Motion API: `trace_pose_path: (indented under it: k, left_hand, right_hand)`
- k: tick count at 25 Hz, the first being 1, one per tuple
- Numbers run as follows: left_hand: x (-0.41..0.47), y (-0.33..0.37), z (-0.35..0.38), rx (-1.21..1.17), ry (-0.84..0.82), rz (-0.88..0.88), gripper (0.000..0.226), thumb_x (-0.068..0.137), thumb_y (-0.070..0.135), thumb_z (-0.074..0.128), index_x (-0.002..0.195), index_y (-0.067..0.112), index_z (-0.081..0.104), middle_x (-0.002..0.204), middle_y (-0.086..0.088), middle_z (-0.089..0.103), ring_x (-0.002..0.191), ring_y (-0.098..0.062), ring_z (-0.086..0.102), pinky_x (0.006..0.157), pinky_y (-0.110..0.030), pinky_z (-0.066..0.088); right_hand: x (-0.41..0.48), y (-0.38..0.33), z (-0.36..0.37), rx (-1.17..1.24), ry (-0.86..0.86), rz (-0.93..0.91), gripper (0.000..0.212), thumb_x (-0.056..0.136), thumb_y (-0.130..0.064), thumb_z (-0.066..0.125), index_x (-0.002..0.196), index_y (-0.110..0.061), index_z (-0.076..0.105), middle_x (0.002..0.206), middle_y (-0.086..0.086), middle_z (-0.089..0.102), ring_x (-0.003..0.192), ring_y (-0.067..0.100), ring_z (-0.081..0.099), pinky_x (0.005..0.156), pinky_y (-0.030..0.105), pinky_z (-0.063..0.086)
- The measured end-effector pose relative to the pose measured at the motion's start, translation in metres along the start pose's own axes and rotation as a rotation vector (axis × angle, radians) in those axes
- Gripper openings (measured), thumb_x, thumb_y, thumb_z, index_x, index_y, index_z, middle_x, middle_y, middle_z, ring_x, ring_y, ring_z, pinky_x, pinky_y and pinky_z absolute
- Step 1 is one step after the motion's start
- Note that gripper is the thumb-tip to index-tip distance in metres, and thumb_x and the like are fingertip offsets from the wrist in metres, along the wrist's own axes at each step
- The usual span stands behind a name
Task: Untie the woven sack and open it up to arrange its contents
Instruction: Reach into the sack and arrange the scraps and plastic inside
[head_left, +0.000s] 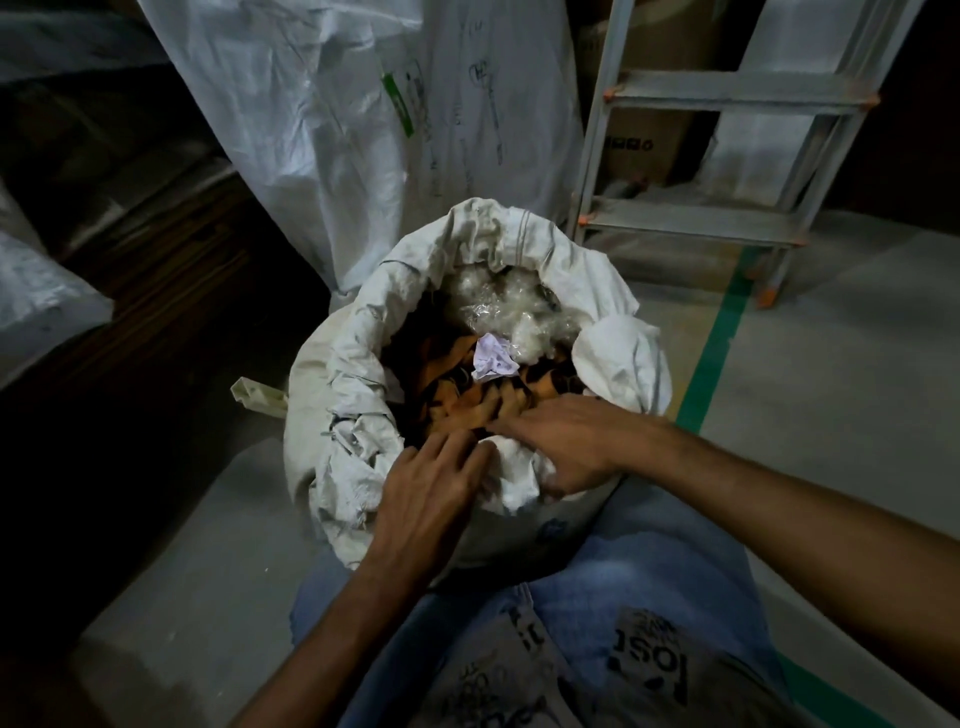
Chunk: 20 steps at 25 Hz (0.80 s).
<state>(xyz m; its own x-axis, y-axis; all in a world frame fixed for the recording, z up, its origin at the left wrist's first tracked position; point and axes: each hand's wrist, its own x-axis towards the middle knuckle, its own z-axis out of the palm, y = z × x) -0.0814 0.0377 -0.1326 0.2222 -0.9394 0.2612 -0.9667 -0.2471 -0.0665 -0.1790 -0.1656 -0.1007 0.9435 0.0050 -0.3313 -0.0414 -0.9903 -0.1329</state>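
Woven sack (332, 395) upright on floor between knees; mouth untied, rim rolled down, likely to expose orange-black scraps (467, 400).
Left hand (426, 493): fingers near straight on near rim, gripping nothing.
Right hand (566, 441): fingers flat across scraps; thumb under rim fold, pinch unclear.
Plastic wad (498, 301), crumpled paper (493, 358) overlie scraps.
Stepladder (701, 218) behind, apart.

Dim grey floor (831, 374), green stripe (719, 338), stepladder (727, 98), seemingly cardboard (644, 150) behind.

Open woven sack (337, 395) — brown scraps (467, 405) inside, left hand (426, 499) resting on near rim, right hand (569, 444) gripping it
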Motion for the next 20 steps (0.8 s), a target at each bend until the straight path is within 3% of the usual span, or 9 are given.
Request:
trace_pose_path:
  k: [2, 4, 6, 8, 11, 13, 14, 18, 20]
  left_hand:
    - [0.005, -0.014, -0.02, -0.208, -0.229, 0.026, 0.058, 0.073, 0.027, 0.074, 0.128, 0.026, 0.055, 0.123, 0.003, 0.06, 0.104, -0.023, 0.063, 0.075, -0.036, 0.053]
    - [0.022, -0.037, -0.037, -0.486, -0.575, 0.056, 0.074, 0.074, 0.06, 0.077, 0.136, 0.033, 0.047, 0.13, 0.008, 0.06, 0.112, -0.016, 0.062, 0.089, -0.036, 0.054]
    - [0.046, -0.058, -0.039, -0.396, -0.705, 0.051, 0.091, 0.065, 0.079, 0.069, 0.141, 0.035, 0.043, 0.132, 0.006, 0.057, 0.119, -0.019, 0.058, 0.095, -0.039, 0.051]
    - [0.055, -0.062, -0.031, -0.102, -0.6, 0.103, 0.094, 0.062, 0.084, 0.061, 0.142, 0.039, 0.039, 0.132, 0.004, 0.058, 0.117, -0.023, 0.059, 0.091, -0.041, 0.052]
    - [0.047, -0.042, -0.016, -0.046, -0.181, 0.217, 0.046, 0.081, 0.041, 0.064, 0.125, 0.029, 0.058, 0.106, 0.0, 0.072, 0.082, -0.029, 0.07, 0.058, -0.038, 0.054]
    - [0.032, -0.034, -0.011, -0.038, 0.019, 0.243, 0.042, 0.073, 0.02, 0.064, 0.114, 0.023, 0.061, 0.094, -0.002, 0.071, 0.065, -0.029, 0.067, 0.043, -0.033, 0.048]
    - [0.023, -0.031, -0.002, -0.046, 0.076, 0.244, 0.043, 0.07, 0.017, 0.066, 0.112, 0.02, 0.059, 0.09, -0.004, 0.069, 0.064, -0.028, 0.066, 0.041, -0.032, 0.044]
    - [-0.007, -0.017, 0.017, -0.047, -0.027, 0.112, 0.049, 0.064, 0.018, 0.082, 0.108, 0.018, 0.06, 0.089, -0.002, 0.064, 0.076, -0.024, 0.06, 0.049, -0.032, 0.04]
    - [-0.003, -0.026, -0.001, -0.195, -0.107, 0.047, 0.047, 0.068, 0.032, 0.073, 0.114, 0.029, 0.063, 0.1, 0.007, 0.064, 0.087, -0.018, 0.061, 0.058, -0.027, 0.042]
  right_hand:
    - [-0.003, -0.006, 0.0, -0.147, 0.109, -0.027, 0.052, 0.079, -0.036, 0.075, 0.126, -0.026, 0.055, 0.104, 0.0, 0.07, 0.091, 0.026, 0.067, 0.066, 0.034, 0.041]
    - [-0.008, -0.01, 0.005, -0.22, 0.246, -0.058, 0.03, 0.078, -0.02, 0.066, 0.107, -0.021, 0.063, 0.08, 0.002, 0.069, 0.069, 0.026, 0.067, 0.056, 0.031, 0.034]
    - [-0.013, -0.006, 0.011, -0.215, 0.36, -0.083, 0.027, 0.075, -0.015, 0.053, 0.099, -0.02, 0.065, 0.066, 0.0, 0.067, 0.055, 0.025, 0.063, 0.047, 0.028, 0.036]
    - [-0.018, -0.003, 0.016, -0.265, 0.413, -0.074, 0.028, 0.076, -0.015, 0.048, 0.097, -0.02, 0.067, 0.069, -0.003, 0.069, 0.055, 0.024, 0.064, 0.045, 0.029, 0.044]
    - [-0.035, 0.0, 0.035, -0.404, 0.529, -0.031, 0.021, 0.082, -0.006, 0.062, 0.098, -0.018, 0.069, 0.081, -0.001, 0.071, 0.057, 0.021, 0.062, 0.047, 0.03, 0.045]
    - [-0.046, -0.004, 0.043, -0.429, 0.608, -0.013, 0.026, 0.084, -0.005, 0.068, 0.108, -0.015, 0.07, 0.094, 0.002, 0.072, 0.063, 0.022, 0.065, 0.05, 0.032, 0.048]
    - [-0.049, -0.007, 0.04, -0.378, 0.564, -0.018, 0.031, 0.083, -0.007, 0.069, 0.112, -0.016, 0.07, 0.097, 0.002, 0.072, 0.067, 0.023, 0.067, 0.053, 0.032, 0.049]
    - [-0.042, -0.02, -0.011, -0.013, 0.043, 0.018, 0.044, 0.078, -0.053, 0.066, 0.114, -0.028, 0.065, 0.102, -0.007, 0.066, 0.087, 0.019, 0.065, 0.07, 0.034, 0.053]
    - [-0.026, -0.024, -0.017, 0.045, 0.057, 0.049, 0.05, 0.079, -0.065, 0.068, 0.111, -0.027, 0.06, 0.098, -0.008, 0.065, 0.085, 0.019, 0.062, 0.068, 0.034, 0.048]
